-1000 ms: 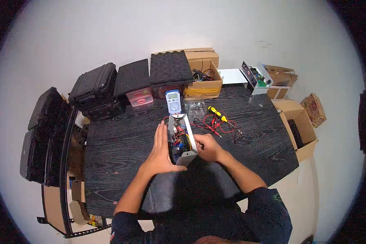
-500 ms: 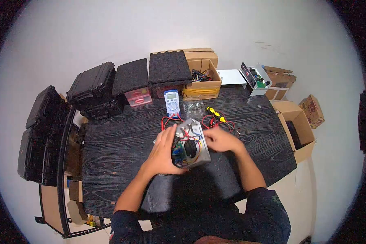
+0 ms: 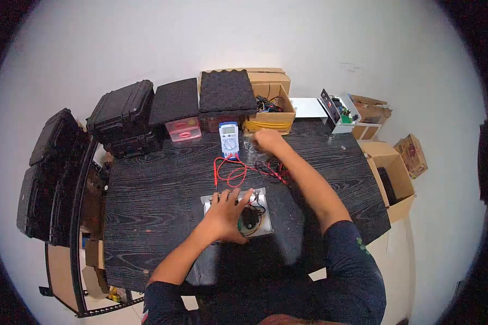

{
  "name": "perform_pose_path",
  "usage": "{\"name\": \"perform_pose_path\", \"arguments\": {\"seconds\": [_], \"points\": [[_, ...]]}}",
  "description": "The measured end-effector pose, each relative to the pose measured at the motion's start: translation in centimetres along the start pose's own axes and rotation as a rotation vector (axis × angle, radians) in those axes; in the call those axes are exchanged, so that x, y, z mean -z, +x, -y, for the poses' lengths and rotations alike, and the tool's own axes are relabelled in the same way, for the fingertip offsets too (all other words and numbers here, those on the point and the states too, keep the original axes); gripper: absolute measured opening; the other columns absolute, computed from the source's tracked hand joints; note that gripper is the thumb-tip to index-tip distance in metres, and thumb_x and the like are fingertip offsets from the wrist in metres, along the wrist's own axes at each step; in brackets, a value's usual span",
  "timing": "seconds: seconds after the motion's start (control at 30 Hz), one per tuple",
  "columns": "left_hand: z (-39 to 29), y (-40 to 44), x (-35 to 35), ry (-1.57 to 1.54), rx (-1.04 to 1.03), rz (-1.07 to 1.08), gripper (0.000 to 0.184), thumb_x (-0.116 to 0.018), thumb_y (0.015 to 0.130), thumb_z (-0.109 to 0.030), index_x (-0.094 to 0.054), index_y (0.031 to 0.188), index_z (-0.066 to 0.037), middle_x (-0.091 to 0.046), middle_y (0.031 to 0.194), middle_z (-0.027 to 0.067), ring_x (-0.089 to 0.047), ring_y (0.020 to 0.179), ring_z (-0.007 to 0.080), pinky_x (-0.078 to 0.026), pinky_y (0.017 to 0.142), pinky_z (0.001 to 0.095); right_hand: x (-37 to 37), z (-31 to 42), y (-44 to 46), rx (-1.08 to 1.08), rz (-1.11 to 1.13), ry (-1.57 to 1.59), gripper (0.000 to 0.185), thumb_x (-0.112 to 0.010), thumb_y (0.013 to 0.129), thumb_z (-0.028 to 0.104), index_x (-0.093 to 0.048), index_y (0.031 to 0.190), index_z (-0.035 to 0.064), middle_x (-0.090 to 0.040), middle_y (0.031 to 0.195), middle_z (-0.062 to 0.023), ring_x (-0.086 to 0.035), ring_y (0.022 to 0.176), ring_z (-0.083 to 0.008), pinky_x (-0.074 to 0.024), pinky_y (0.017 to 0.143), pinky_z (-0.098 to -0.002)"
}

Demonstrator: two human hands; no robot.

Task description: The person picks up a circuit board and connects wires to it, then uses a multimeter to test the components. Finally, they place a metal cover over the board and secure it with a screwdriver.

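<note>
A metal housing (image 3: pixel 264 226) with wires and a black round part inside lies on the dark table near its front. My left hand (image 3: pixel 226 215) rests over its left part, fingers spread and touching it. My right hand (image 3: pixel 267 141) is reaching over the small clear bag (image 3: pixel 249 147) of parts, right of the blue and white multimeter (image 3: pixel 230 140); its fingers are curled, and what they hold, if anything, is hidden. Red test leads (image 3: pixel 236 172) run from the multimeter across the table, with one red probe (image 3: pixel 216 173) pointing toward the housing.
Black foam-topped boxes (image 3: pixel 228 93), a cardboard box of cables (image 3: pixel 276 120) and an opened device with a green board (image 3: pixel 344 115) line the back of the table (image 3: pixel 146 216). Black hard cases (image 3: pixel 122 114) stand at the left, an open carton (image 3: pixel 398 187) at the right.
The housing has been lowered onto the table and turned, its open side now up. My right hand has left it and moved up toward the bag. The yellow screwdriver is no longer visible.
</note>
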State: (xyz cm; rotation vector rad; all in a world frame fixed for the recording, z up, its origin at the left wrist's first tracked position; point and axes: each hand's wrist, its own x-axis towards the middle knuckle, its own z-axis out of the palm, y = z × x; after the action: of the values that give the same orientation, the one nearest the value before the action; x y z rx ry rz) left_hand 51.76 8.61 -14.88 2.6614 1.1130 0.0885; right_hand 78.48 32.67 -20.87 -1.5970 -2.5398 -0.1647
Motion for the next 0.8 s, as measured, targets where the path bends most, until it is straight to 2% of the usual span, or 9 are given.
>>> {"name": "perform_pose_path", "arguments": {"seconds": [0.27,0.37,0.47,0.57,0.6,0.67,0.7,0.77,0.8], "points": [[0.5,0.4,-1.1,0.111,0.030,0.038,0.147,-0.094,0.048,-0.061,-0.019,0.165,-0.013,-0.037,0.157,0.0238,-0.036,0.144,0.0453,-0.025,0.120,0.0629,-0.4,1.2,1.6,0.042,0.083,-0.153,0.020,-0.065,0.085,0.017,-0.077,0.089,0.0018,-0.076,0.093,-0.0201,-0.076,0.089,-0.0366,-0.0615,0.077,-0.0501],[1.1,0.4,-2.0,0.110,-0.002,-0.007,0.147,-0.093,0.047,-0.066,-0.022,0.164,-0.013,-0.036,0.157,0.0244,-0.037,0.143,0.0467,-0.026,0.119,0.0649,-1.5,0.7,1.8,0.062,0.099,-0.162,0.023,-0.072,0.081,0.022,-0.077,0.090,0.0014,-0.076,0.093,-0.0207,-0.076,0.090,-0.0361,-0.0616,0.079,-0.0494],[1.1,0.2,-1.5,0.070,-0.022,-0.089,0.133,-0.090,0.056,-0.067,-0.032,0.160,-0.007,-0.046,0.152,0.0238,-0.040,0.142,0.0439,-0.028,0.119,0.0599,0.1,0.6,1.2,0.089,0.107,-0.140,0.025,-0.077,0.077,0.022,-0.075,0.089,0.0000,-0.076,0.090,-0.0195,-0.075,0.085,-0.0370,-0.0607,0.076,-0.0477],[2.7,1.1,-2.4,-0.286,-0.015,-0.241,0.106,-0.082,0.077,-0.060,-0.042,0.154,0.000,-0.059,0.140,0.0226,-0.048,0.137,0.0403,-0.033,0.118,0.0511,3.3,1.5,-0.2,0.056,-0.096,0.415,0.021,-0.072,0.077,0.014,-0.073,0.091,-0.0015,-0.073,0.080,-0.0179,-0.073,0.076,-0.0339,-0.0587,0.071,-0.0437],[3.1,1.4,-2.8,-0.356,-0.015,-0.326,0.097,-0.079,0.082,-0.055,-0.043,0.153,0.001,-0.062,0.136,0.0220,-0.052,0.132,0.0381,-0.036,0.115,0.0481,4.7,2.7,-1.5,0.072,-0.083,0.659,0.015,-0.070,0.084,0.009,-0.071,0.095,0.0011,-0.072,0.080,-0.0095,-0.068,0.070,-0.0184,-0.0542,0.066,-0.0330],[3.6,1.8,-3.7,-0.499,-0.016,-0.491,0.080,-0.071,0.094,-0.046,-0.045,0.151,0.004,-0.069,0.127,0.0209,-0.061,0.123,0.0338,-0.043,0.110,0.0420,6.6,5.8,-4.5,0.103,0.032,1.190,0.012,-0.068,0.088,0.008,-0.072,0.099,0.0042,-0.070,0.083,-0.0017,-0.061,0.072,-0.0078,-0.0499,0.064,-0.0265],[3.7,2.0,-3.8,-0.628,-0.009,-0.493,0.074,-0.069,0.097,-0.043,-0.045,0.150,0.004,-0.070,0.126,0.0202,-0.063,0.120,0.0305,-0.045,0.107,0.0401,7.4,7.4,-6.1,0.116,0.092,1.455,0.012,-0.068,0.090,0.007,-0.072,0.101,0.0057,-0.069,0.085,0.0022,-0.058,0.073,-0.0025,-0.0478,0.063,-0.0232],[3.6,2.1,-4.2,-0.887,0.004,-0.486,0.062,-0.064,0.103,-0.035,-0.047,0.148,0.004,-0.071,0.124,0.0187,-0.067,0.114,0.0240,-0.049,0.101,0.0364,8.6,10.1,-9.4,0.147,0.141,1.356,0.011,-0.067,0.094,0.008,-0.071,0.104,0.0080,-0.064,0.090,0.0095,-0.050,0.075,0.0038,-0.0426,0.062,-0.0184],[3.4,2.2,-4.3,-0.973,0.017,-0.487,0.055,-0.063,0.104,-0.032,-0.051,0.144,0.004,-0.073,0.121,0.0170,-0.068,0.110,0.0210,-0.051,0.098,0.0345,8.2,10.6,-10.6,0.167,0.167,1.329,0.012,-0.069,0.094,0.009,-0.071,0.106,0.0080,-0.062,0.087,0.0097,-0.049,0.073,0.0030,-0.0415,0.061,-0.0184]]}}
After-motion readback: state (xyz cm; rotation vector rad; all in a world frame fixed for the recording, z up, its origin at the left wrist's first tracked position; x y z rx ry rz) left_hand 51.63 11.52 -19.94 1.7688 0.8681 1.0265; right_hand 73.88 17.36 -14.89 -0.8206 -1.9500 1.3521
